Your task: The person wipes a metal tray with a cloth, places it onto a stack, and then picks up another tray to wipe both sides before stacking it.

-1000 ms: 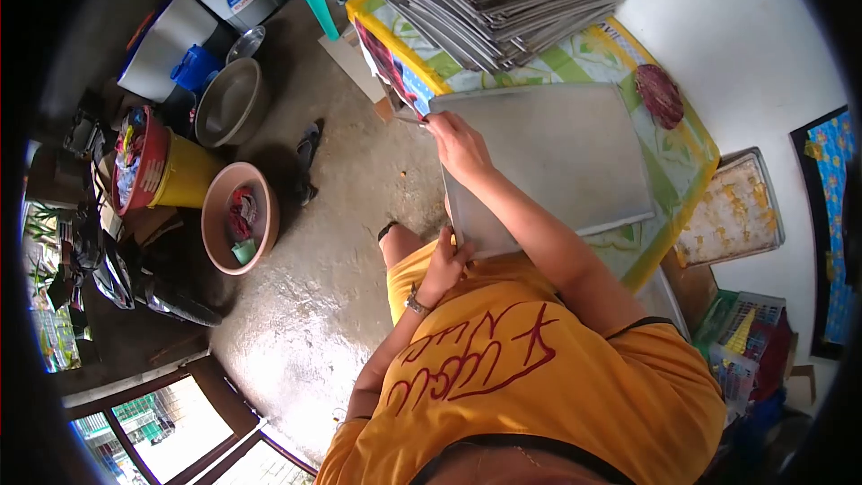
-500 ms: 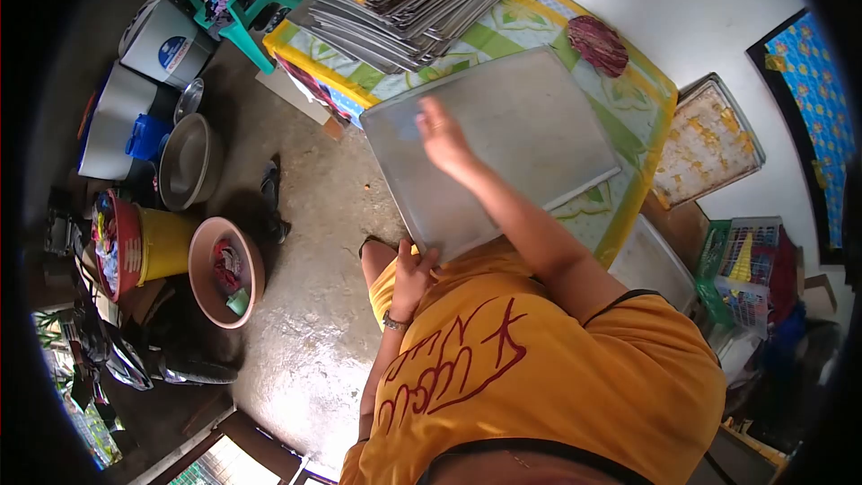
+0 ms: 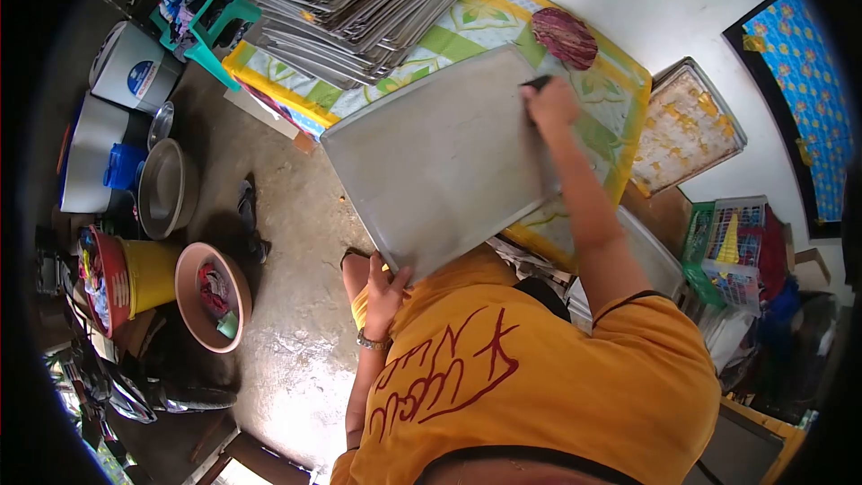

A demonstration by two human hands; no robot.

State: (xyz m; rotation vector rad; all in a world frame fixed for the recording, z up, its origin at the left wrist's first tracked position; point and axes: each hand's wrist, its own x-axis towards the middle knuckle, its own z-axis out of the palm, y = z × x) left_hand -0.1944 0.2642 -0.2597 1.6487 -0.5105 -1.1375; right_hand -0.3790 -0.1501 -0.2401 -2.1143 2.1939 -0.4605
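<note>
A flat grey metal baking tray (image 3: 440, 148) lies tilted across the near edge of the table, its near corner over my lap. My left hand (image 3: 386, 292), with a watch on the wrist, grips that near corner, the thumb on top. At the tray's far right edge is my right hand (image 3: 554, 108), closed around a small dark object (image 3: 539, 83) whose kind I cannot make out. Beyond the tray a maroon patterned cloth (image 3: 564, 38) lies bunched on the tablecloth.
A tall stack of metal trays (image 3: 359, 9) stands on the table covered by a green and yellow tablecloth (image 3: 620, 126). Right of it leans a stained tray (image 3: 687, 126), near plastic baskets (image 3: 732, 242). Left on the floor stand a pink basin (image 3: 193, 305) and yellow bucket (image 3: 153, 274).
My right hand has swept from the tray's far left part to its right edge, and the dark object now shows in it. My left hand stays on the near corner. The view has shifted slightly.
</note>
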